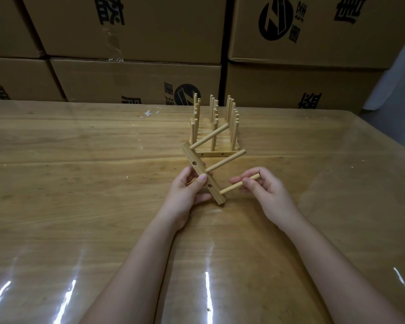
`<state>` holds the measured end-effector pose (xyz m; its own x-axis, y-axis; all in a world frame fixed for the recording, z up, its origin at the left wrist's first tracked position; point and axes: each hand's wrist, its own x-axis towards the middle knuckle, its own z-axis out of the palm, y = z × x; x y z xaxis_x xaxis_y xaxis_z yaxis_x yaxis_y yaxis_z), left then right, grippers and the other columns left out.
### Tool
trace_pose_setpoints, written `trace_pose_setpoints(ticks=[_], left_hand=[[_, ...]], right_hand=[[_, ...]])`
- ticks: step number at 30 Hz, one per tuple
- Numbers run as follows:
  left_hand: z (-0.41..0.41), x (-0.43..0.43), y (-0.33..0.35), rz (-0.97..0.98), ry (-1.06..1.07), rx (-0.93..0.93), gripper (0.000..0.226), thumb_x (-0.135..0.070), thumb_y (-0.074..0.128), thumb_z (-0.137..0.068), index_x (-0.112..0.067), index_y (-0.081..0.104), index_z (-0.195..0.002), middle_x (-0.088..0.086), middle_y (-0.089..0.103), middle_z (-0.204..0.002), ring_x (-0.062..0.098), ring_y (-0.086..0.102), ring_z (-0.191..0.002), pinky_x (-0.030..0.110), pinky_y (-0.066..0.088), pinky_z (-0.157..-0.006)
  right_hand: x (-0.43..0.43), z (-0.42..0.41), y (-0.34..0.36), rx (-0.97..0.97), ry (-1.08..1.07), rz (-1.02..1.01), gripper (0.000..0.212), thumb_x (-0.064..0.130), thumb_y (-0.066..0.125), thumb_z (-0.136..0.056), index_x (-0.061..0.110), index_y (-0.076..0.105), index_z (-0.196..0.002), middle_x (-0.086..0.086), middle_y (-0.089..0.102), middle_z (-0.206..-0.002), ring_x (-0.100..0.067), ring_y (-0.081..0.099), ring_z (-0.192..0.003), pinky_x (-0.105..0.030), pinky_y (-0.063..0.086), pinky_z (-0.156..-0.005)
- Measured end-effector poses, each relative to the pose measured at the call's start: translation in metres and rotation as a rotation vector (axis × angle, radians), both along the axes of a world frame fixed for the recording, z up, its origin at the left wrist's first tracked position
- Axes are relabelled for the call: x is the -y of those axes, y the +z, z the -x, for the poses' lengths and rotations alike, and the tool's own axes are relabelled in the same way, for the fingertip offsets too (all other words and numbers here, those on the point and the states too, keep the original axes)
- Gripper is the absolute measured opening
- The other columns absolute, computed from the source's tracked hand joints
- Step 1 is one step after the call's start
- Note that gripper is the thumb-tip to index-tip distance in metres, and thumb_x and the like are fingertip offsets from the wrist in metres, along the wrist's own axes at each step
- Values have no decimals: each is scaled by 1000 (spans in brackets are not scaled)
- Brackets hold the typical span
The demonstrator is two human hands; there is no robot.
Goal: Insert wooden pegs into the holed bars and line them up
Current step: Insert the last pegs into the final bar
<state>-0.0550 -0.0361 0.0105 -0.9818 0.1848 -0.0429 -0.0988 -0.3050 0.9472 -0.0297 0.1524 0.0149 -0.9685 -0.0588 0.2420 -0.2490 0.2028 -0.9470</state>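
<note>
Head view: left hand (187, 192) grips holed bar (192, 156) (two pegs (225, 160) seated), right hand (269, 195) pinches third peg (232, 187), long axis square to bar, tip at its nearest hole.

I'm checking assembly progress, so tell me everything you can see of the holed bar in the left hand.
The holed bar is a light, square-edged wooden strip, held slanted. The left hand grips its middle, thumb on the face, which shows two open round holes. Two pegs stick out sideways from its right side. A third peg, pinched by the right hand, meets it near the lower end; whether that one is fully seated cannot be told.
</note>
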Motion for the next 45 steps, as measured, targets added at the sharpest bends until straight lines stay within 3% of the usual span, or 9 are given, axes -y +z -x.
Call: trace_pose_setpoints(ticks=[7,15,20,27,32,35,38,42,45], left_hand=[[-1,-1,0,2,24,9,19,-2,48,-97,-12,57,-110,17,58,-120,23,63,-96,23,59,-63],[-1,-1,-2,-7,23,-6,19,-2,47,-97,-16,59,-103,13,59,-114,18,65,-88,19,56,-59],[0,-2,-5,-15,17,-19,19,-2,48,-97,-17,59,-102,8,62,-107,13,68,-82,19,55,-58],[0,-1,-5,1,23,-31,17,-2,49,-96,-14,59,-104,14,60,-111,18,67,-85,23,58,-63],[-1,-2,-2,4,20,-23,17,-2,49,-96,-11,58,-106,21,56,-120,24,64,-93,25,60,-66],[0,2,-1,-37,-8,23,16,-3,51,-95,-10,59,-107,22,55,-124,24,66,-94,31,60,-71],[2,4,-4,-110,-6,44,16,-2,51,-94,-9,60,-106,15,63,-115,19,69,-90,30,60,-69],[5,6,-5,-268,36,72,14,1,52,-92,-5,58,-103,8,72,-98,19,72,-88,26,59,-66],[5,6,-3,-266,26,82,15,2,56,-89,-2,58,-104,11,72,-99,20,71,-92,24,58,-68]], right_hand=[[13,-2,-1,-15,-103,50,13,6,49,-94,14,55,-86,0,73,-86,-11,69,-87,-21,54,-69],[22,-10,-2,-33,-207,-33,13,12,51,-94,21,55,-85,8,72,-83,-5,68,-83,-23,55,-71],[27,-14,0,-41,-273,-96,12,14,51,-94,22,55,-85,8,71,-85,-5,68,-80,-30,57,-74],[29,-16,5,-13,-298,-76,8,14,51,-94,17,55,-88,5,71,-85,-4,68,-78,-26,57,-72],[28,-12,-1,3,-280,14,11,15,51,-94,24,55,-87,3,72,-86,-7,68,-80,-24,56,-69],[29,-10,-7,-28,-271,113,16,18,52,-94,32,53,-99,1,73,-90,-8,68,-84,-21,55,-69],[28,-6,-13,1,-259,210,30,20,60,-90,39,47,-109,3,72,-95,-7,67,-91,-22,54,-76],[27,-4,-17,48,-191,6,31,21,69,-82,39,52,-101,13,67,-93,-1,63,-88,-14,47,-74],[29,-3,-19,54,-209,-119,26,22,70,-81,33,56,-100,15,64,-92,1,59,-85,-14,44,-74]])
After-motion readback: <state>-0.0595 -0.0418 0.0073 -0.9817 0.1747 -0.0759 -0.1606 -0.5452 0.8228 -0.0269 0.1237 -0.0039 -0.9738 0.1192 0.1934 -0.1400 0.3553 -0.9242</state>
